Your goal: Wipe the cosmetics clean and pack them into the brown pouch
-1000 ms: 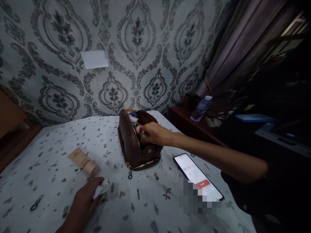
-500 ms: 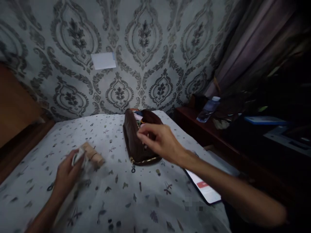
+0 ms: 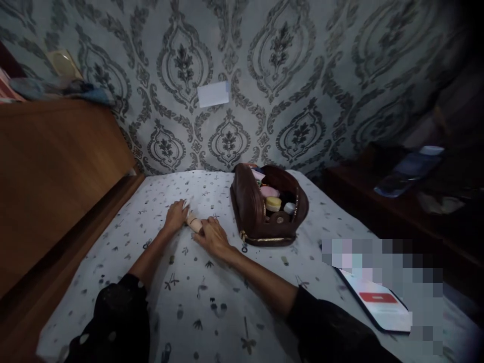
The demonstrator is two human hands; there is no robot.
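Observation:
A small beige tube (image 3: 194,222) with a dark line across it lies low over the sheet, between my two hands. The fingers of my right hand (image 3: 215,238) are closed around its right end. At its left end is my left hand (image 3: 176,216), fingers bent, with a bit of something white at the fingertips that is too small to name. A brown zip bag (image 3: 249,212) stands open to the right of my hands. Inside it show a yellow-lidded jar (image 3: 273,203), a white cap (image 3: 290,208) and a pink item (image 3: 269,192).
A tablet or large phone (image 3: 378,302) with a lit screen lies at the right, partly blurred out. Beyond it a water bottle (image 3: 410,171) is on a dark red ledge (image 3: 351,186). A wooden panel (image 3: 56,176) borders the patterned sheet (image 3: 212,327) on the left.
My right hand has moved from over the bag leftward to the beige tube. The left hand has come close beside it. The view has turned left, and the bag's contents now show.

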